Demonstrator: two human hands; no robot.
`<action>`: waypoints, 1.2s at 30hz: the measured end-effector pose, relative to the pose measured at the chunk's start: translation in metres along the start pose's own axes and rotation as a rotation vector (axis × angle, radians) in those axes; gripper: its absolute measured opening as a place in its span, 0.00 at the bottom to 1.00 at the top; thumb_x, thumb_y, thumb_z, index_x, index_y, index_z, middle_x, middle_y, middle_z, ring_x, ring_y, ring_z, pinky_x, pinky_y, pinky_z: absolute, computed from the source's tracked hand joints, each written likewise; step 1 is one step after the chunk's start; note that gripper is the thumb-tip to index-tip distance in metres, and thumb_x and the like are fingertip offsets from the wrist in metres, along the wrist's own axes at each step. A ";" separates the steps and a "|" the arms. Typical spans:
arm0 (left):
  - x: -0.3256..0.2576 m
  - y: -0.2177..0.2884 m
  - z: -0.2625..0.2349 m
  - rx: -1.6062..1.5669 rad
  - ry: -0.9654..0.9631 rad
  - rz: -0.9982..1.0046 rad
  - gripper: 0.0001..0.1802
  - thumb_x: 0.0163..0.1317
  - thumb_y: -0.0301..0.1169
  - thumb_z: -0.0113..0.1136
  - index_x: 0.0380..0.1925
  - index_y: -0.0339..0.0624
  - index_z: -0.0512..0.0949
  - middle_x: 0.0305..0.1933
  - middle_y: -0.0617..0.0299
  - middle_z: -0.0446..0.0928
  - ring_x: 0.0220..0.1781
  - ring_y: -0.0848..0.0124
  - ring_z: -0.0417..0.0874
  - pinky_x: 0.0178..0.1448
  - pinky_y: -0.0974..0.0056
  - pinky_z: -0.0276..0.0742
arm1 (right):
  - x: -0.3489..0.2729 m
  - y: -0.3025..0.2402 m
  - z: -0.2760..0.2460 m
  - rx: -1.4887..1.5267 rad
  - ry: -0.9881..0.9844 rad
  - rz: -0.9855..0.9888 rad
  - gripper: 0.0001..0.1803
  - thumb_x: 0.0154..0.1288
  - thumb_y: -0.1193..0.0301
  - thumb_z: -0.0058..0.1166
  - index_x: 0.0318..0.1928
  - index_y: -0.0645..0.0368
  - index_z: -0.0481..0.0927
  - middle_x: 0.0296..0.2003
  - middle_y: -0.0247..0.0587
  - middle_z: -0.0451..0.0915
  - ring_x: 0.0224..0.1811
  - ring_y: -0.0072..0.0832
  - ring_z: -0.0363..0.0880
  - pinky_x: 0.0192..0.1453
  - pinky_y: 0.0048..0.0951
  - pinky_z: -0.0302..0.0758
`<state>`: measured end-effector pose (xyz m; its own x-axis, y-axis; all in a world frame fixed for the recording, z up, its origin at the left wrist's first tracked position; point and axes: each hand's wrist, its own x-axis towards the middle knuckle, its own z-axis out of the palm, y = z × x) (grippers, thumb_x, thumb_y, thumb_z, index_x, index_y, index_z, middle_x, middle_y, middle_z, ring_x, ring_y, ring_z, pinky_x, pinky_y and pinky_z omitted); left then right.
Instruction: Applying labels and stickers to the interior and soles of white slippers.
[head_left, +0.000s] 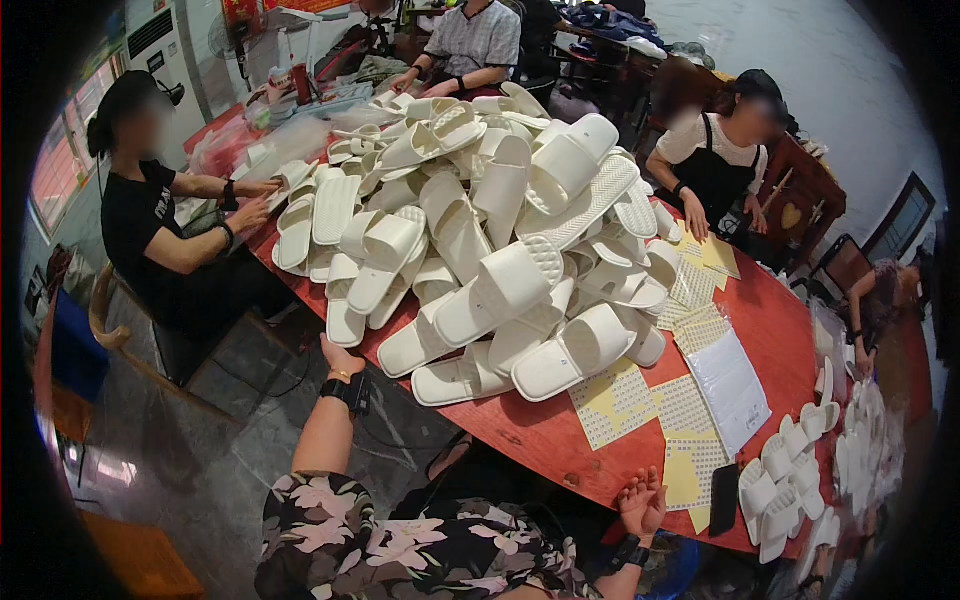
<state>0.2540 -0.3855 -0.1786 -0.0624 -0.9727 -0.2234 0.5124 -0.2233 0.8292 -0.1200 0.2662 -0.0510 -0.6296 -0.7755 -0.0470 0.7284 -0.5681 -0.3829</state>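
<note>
The left hand (340, 358) reaches to the table (560, 440) edge, its grip hidden, just beside the slipper pile (480, 240). The right hand (642, 502) hangs open, empty, below the sticker sheets (690, 465).

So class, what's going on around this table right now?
A big heap of white slide sandals covers a red table, with several people seated around it. The wearer's left hand reaches under the near edge of the heap, touching a sandal, while the right hand hovers open and empty at the table's near edge beside yellow sticker sheets. A person in black handles sandals at the far left.
</note>
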 end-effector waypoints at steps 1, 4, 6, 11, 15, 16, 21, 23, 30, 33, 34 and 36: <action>0.004 -0.013 0.003 -0.002 -0.013 -0.016 0.33 0.73 0.53 0.33 0.69 0.46 0.65 0.69 0.66 0.70 0.71 0.60 0.66 0.71 0.60 0.62 | -0.003 -0.002 0.000 -0.009 -0.011 -0.006 0.24 0.77 0.55 0.43 0.67 0.52 0.68 0.62 0.44 0.75 0.60 0.36 0.77 0.62 0.45 0.75; 0.006 0.005 -0.020 0.541 -0.015 0.143 0.33 0.72 0.54 0.37 0.67 0.45 0.68 0.72 0.63 0.68 0.72 0.60 0.65 0.72 0.54 0.62 | 0.000 0.001 0.002 -0.015 -0.044 -0.018 0.25 0.77 0.55 0.43 0.67 0.52 0.68 0.62 0.44 0.75 0.61 0.36 0.76 0.62 0.45 0.75; -0.022 -0.012 -0.012 0.713 -0.032 0.162 0.33 0.72 0.55 0.39 0.66 0.45 0.69 0.73 0.62 0.67 0.72 0.60 0.65 0.72 0.53 0.62 | -0.003 0.000 0.001 -0.017 -0.006 -0.038 0.25 0.77 0.55 0.43 0.67 0.53 0.68 0.61 0.45 0.75 0.60 0.37 0.77 0.61 0.46 0.75; -0.087 0.014 0.082 -0.418 0.052 -0.300 0.30 0.71 0.53 0.43 0.59 0.43 0.75 0.64 0.54 0.74 0.66 0.55 0.73 0.69 0.49 0.69 | -0.011 -0.006 0.001 -0.015 0.029 -0.063 0.25 0.77 0.55 0.43 0.67 0.53 0.68 0.61 0.46 0.75 0.59 0.38 0.77 0.61 0.46 0.76; -0.092 0.006 0.041 -0.268 0.125 -0.365 0.24 0.71 0.48 0.44 0.53 0.42 0.77 0.56 0.53 0.79 0.56 0.53 0.81 0.60 0.49 0.78 | -0.002 0.001 0.005 0.013 -0.020 -0.032 0.25 0.78 0.55 0.43 0.67 0.54 0.68 0.62 0.47 0.74 0.60 0.38 0.77 0.62 0.47 0.76; -0.098 -0.006 0.041 -0.265 0.121 -0.379 0.24 0.71 0.48 0.44 0.53 0.42 0.77 0.56 0.53 0.79 0.56 0.53 0.81 0.60 0.49 0.78 | -0.005 0.000 0.005 0.012 -0.018 -0.041 0.25 0.78 0.56 0.42 0.67 0.54 0.68 0.62 0.48 0.74 0.60 0.39 0.77 0.62 0.47 0.76; -0.137 -0.042 0.005 0.272 -0.136 -0.672 0.14 0.68 0.37 0.52 0.40 0.40 0.81 0.40 0.52 0.83 0.38 0.58 0.84 0.39 0.54 0.82 | 0.000 0.002 0.006 0.040 -0.029 -0.017 0.25 0.78 0.56 0.43 0.67 0.54 0.67 0.62 0.48 0.74 0.60 0.39 0.77 0.62 0.48 0.76; -0.178 -0.055 0.044 0.621 -0.197 -0.860 0.13 0.68 0.37 0.55 0.43 0.40 0.82 0.38 0.54 0.83 0.37 0.60 0.84 0.37 0.57 0.79 | -0.009 -0.005 0.003 0.018 -0.005 -0.050 0.25 0.78 0.56 0.43 0.67 0.54 0.68 0.62 0.48 0.74 0.60 0.39 0.77 0.62 0.48 0.76; -0.250 -0.051 0.087 1.446 -1.284 -0.491 0.26 0.66 0.49 0.57 0.47 0.34 0.81 0.40 0.50 0.84 0.43 0.59 0.84 0.46 0.59 0.77 | -0.005 -0.003 0.003 0.026 -0.027 -0.035 0.25 0.78 0.57 0.42 0.68 0.55 0.67 0.62 0.48 0.74 0.61 0.40 0.77 0.62 0.48 0.75; -0.282 -0.021 0.140 1.590 -1.622 -0.266 0.28 0.67 0.51 0.56 0.48 0.32 0.80 0.41 0.48 0.84 0.45 0.55 0.84 0.49 0.57 0.78 | -0.007 -0.004 0.002 0.024 -0.022 -0.036 0.25 0.78 0.56 0.42 0.68 0.54 0.67 0.62 0.48 0.74 0.60 0.40 0.77 0.62 0.48 0.75; -0.289 -0.013 0.152 1.748 -1.725 -0.193 0.29 0.66 0.51 0.56 0.49 0.32 0.79 0.40 0.46 0.83 0.45 0.52 0.84 0.50 0.55 0.77 | -0.009 -0.004 0.001 0.026 -0.008 -0.036 0.25 0.78 0.56 0.43 0.68 0.54 0.67 0.62 0.48 0.75 0.60 0.40 0.77 0.62 0.48 0.75; -0.299 0.002 0.170 1.747 -1.761 -0.104 0.29 0.66 0.50 0.56 0.51 0.33 0.78 0.42 0.45 0.83 0.47 0.50 0.83 0.52 0.54 0.77 | -0.011 -0.004 0.003 0.019 0.000 -0.047 0.25 0.78 0.56 0.43 0.68 0.54 0.67 0.61 0.48 0.75 0.60 0.40 0.77 0.62 0.48 0.75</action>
<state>0.1282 -0.1055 -0.0224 -0.8037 0.0881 -0.5885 -0.3040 0.7893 0.5334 -0.1151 0.2756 -0.0459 -0.6633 -0.7478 -0.0296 0.7029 -0.6089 -0.3675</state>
